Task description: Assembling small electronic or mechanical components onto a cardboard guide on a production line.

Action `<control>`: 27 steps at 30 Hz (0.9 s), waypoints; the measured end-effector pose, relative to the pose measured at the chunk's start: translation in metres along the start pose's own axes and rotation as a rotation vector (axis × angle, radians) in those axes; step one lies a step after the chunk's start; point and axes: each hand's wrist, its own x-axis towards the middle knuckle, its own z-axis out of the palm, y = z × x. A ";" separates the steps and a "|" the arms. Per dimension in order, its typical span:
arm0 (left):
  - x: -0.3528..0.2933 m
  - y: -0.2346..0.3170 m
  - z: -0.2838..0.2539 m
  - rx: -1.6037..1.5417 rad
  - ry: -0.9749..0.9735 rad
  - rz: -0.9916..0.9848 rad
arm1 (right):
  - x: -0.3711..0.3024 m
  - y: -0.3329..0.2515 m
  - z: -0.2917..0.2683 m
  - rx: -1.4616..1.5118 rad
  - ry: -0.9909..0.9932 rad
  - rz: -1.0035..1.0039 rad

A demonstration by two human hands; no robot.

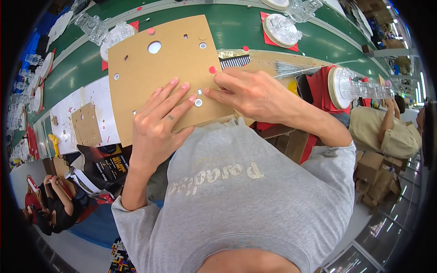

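A tan cardboard panel (150, 68) lies in front of me, pierced by one large round hole and several small slots. Small silvery round fittings sit in it; one fitting (198, 103) is right by my fingers. My left hand (159, 120) rests flat on the panel with its fingers stretched out. Beside a small slot (200, 92), my right hand (248, 93) has its fingers curled and its fingertips low against the board. What these fingers pinch, if anything, is too small to tell. A red round dot (212, 69) lies on the panel near that hand.
On the green table (236, 29) stand see-through plastic assemblies on round white bases (278, 31), several over red sheets. A smaller cardboard panel (86, 125) lies on white paper at left. Thin wires (291, 69) lie at right. Other people sit at both sides; cardboard boxes (375, 175) are stacked behind.
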 end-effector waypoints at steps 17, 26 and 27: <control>-0.001 0.004 0.002 -0.011 -0.013 -0.012 | -0.004 0.011 0.006 0.077 0.061 -0.032; -0.002 0.005 0.003 -0.040 0.023 -0.010 | -0.010 0.020 0.009 0.087 0.145 -0.069; -0.001 0.005 0.002 -0.047 0.025 -0.006 | -0.011 0.022 0.007 0.070 0.152 -0.055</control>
